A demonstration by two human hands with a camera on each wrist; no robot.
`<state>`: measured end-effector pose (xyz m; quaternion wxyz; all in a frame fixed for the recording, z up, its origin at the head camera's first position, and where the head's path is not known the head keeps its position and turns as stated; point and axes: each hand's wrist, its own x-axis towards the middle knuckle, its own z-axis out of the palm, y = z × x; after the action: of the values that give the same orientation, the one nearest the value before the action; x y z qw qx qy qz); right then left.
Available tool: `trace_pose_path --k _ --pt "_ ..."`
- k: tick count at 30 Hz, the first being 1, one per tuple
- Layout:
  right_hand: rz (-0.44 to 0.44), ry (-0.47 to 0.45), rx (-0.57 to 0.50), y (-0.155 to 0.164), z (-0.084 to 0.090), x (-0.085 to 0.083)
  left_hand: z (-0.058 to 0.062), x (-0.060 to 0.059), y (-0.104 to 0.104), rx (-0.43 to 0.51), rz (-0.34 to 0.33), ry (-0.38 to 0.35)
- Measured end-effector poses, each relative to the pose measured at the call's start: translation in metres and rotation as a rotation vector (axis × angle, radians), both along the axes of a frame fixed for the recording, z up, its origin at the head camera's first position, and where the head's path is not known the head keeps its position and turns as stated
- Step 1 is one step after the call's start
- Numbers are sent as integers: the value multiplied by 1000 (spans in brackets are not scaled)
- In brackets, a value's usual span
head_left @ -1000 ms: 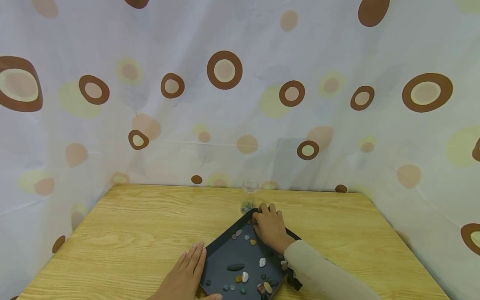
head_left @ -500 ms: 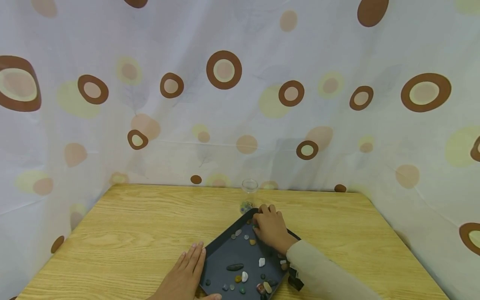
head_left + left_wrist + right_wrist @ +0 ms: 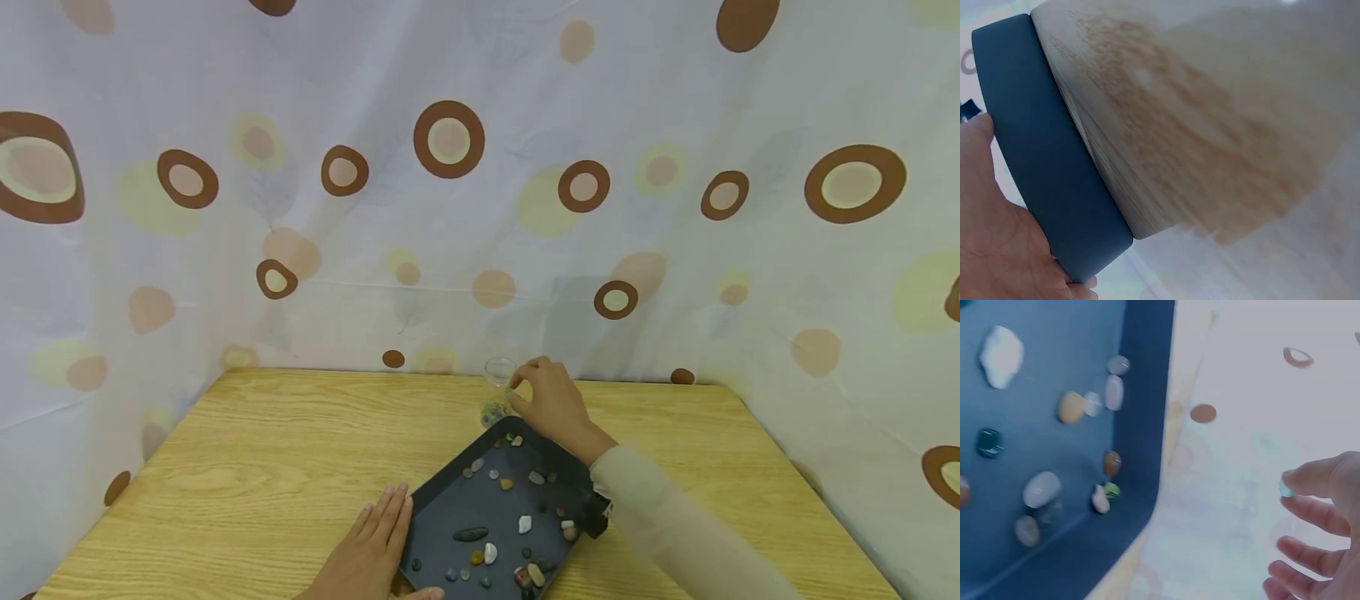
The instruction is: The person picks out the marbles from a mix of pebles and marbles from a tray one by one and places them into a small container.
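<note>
A dark, shallow tray (image 3: 450, 492) with a raised rim sits turned cornerwise on the table, holding several small stones of mixed colours. My left hand (image 3: 367, 542) rests along its left side, fingers straight against the wall; the left wrist view shows that hand at the outer side of the tray wall (image 3: 1054, 144). Beyond the far corner, my right hand (image 3: 553, 402) pinches a small pale teal, glassy piece (image 3: 1285, 489) between thumb and index finger. A clear glass jar (image 3: 500, 371), with small colourful pieces at its bottom, stands right beside those fingertips.
Among the stones in the tray are a long dark one (image 3: 470, 534) and a white one (image 3: 524, 524). A wood-grain table (image 3: 285, 467) lies beneath, with a patterned curtain (image 3: 480, 217) behind it. Dark gear (image 3: 597, 515) shows beneath the right sleeve.
My right hand has lifted from the tray's far corner, carrying the small teal piece up and away to the jar. Stones it covered now show. The left hand stays put.
</note>
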<state>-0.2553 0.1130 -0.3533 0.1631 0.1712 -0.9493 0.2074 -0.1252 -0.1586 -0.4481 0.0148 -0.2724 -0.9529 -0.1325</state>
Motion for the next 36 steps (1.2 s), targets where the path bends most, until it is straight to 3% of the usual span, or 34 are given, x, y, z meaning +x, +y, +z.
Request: trace_pose_path --k 6,15,24,36 --pt "-56 -18 -92 -3 10 -20 -1 -1 -2 -20 -9 27" --pt "-158 -48 -95 -7 -7 -43 -1 0 -1 -34 -12 42" --pt "-175 -63 -80 -10 -14 -46 0 -2 -2 -28 -7 -2" --pt "-197 -100 -72 -10 -17 -46 0 -1 -2 -38 -10 32"
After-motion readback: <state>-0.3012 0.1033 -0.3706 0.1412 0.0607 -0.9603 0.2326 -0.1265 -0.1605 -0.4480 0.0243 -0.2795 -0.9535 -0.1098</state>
